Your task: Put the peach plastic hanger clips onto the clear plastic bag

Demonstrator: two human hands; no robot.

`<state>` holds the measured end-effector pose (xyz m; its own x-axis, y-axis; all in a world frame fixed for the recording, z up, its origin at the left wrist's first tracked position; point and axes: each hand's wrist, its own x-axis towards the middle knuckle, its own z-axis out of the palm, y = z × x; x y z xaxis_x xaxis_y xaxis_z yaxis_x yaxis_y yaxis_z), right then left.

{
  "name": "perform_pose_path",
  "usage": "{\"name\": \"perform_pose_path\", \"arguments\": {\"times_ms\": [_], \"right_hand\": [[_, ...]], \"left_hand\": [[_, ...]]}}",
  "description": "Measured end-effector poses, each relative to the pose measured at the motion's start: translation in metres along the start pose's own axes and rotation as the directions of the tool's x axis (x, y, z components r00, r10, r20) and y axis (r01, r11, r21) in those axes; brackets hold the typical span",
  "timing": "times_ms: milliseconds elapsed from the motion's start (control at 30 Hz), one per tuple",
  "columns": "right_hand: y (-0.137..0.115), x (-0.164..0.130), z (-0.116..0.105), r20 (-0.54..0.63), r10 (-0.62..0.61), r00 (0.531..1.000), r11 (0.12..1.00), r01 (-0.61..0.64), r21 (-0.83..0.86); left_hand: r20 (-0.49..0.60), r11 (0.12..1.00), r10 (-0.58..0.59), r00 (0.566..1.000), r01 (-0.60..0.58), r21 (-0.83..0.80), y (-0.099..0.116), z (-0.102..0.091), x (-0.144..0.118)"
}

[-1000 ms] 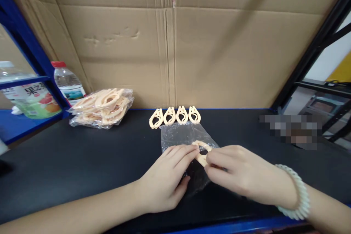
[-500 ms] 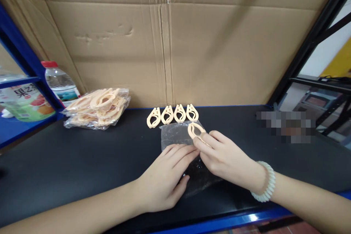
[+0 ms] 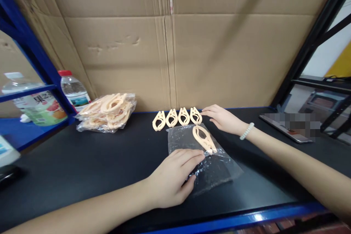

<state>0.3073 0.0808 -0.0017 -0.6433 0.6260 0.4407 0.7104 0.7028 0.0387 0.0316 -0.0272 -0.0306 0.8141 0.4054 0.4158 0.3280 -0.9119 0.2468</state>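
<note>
My left hand (image 3: pixel 178 175) lies on a clear plastic bag (image 3: pixel 214 175), fingers stretched over its crumpled opening and the thumb apart. A peach folding hanger (image 3: pixel 202 139), folded into a loop, lies on the bag just beyond those fingertips; no hand grips it. My right hand (image 3: pixel 223 119) is stretched out at the back, fingers apart, its index fingertip at the right side of a folded hanger (image 3: pixel 196 116). Whether they touch I cannot tell. That hanger ends a row of several alike, with another folded hanger (image 3: pixel 159 121) at the left end.
Bagged hangers (image 3: pixel 106 113) are piled at the back left, before a red-capped water bottle (image 3: pixel 72 91). A phone (image 3: pixel 285 128), partly blurred out, lies at right. A cardboard wall (image 3: pixel 233 58) closes the back of the black table (image 3: pixel 109 164). A dark object (image 3: pixel 9 175) sits at the left edge.
My right hand has let go of the hanger on the bag and moved back and right to the row's end. My left hand stays on the bag. The view has shifted slightly.
</note>
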Motion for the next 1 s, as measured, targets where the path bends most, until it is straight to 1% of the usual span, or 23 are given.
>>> {"name": "perform_pose_path", "arguments": {"times_ms": [67,133,267,367,433,500,633,733,800,833,900,1000], "right_hand": [[0.014,0.015,0.014,0.099,0.037,0.994,0.993,-0.026,-0.114],[0.022,0.031,0.026,0.154,0.054,0.987,0.985,-0.028,-0.168],[0.027,0.058,0.044,0.212,0.062,0.975,0.982,-0.022,-0.185],[0.032,0.064,0.049,0.239,0.089,0.967,0.982,-0.044,-0.185],[0.040,0.057,0.046,0.246,0.106,0.963,0.983,-0.065,-0.170],[0.050,0.044,0.038,0.255,0.126,0.959,0.986,-0.092,-0.140],[0.064,-0.001,0.012,0.250,0.175,0.952,0.985,-0.170,-0.043],[0.061,-0.038,-0.006,0.170,0.205,0.964,0.975,-0.217,0.053],[0.056,-0.057,-0.013,0.060,0.243,0.968,0.962,-0.249,0.116],[0.053,-0.064,-0.015,-0.007,0.273,0.962,0.952,-0.269,0.146],[0.049,-0.070,-0.016,-0.149,0.345,0.927,0.926,-0.310,0.215],[0.038,-0.066,-0.013,-0.315,0.431,0.845,0.884,-0.326,0.334]], "left_hand": [[0.002,1.000,-0.002,1.000,0.002,-0.015,-0.001,0.000,0.000],[0.012,1.000,-0.007,1.000,0.008,-0.023,-0.001,-0.001,0.000],[0.031,0.999,-0.022,0.999,0.023,-0.030,-0.001,-0.005,-0.002],[0.009,0.999,-0.025,1.000,0.026,-0.046,-0.001,-0.006,-0.003],[-0.023,0.999,-0.016,1.000,0.015,-0.041,-0.002,-0.005,-0.004],[-0.046,1.000,-0.008,0.999,0.008,-0.013,-0.002,-0.004,-0.005],[-0.069,0.999,0.023,0.997,-0.021,0.035,-0.003,-0.001,-0.005],[-0.069,0.998,0.038,0.997,-0.035,0.050,-0.003,-0.001,-0.005],[-0.070,0.998,0.041,0.997,-0.037,0.060,-0.004,-0.001,-0.004],[-0.075,0.997,0.043,0.996,-0.038,0.062,-0.005,0.000,-0.004],[-0.099,0.998,0.047,0.994,-0.042,0.057,-0.007,0.000,-0.003],[-0.162,0.998,0.050,0.986,-0.045,0.033,-0.009,0.003,-0.002]]}}
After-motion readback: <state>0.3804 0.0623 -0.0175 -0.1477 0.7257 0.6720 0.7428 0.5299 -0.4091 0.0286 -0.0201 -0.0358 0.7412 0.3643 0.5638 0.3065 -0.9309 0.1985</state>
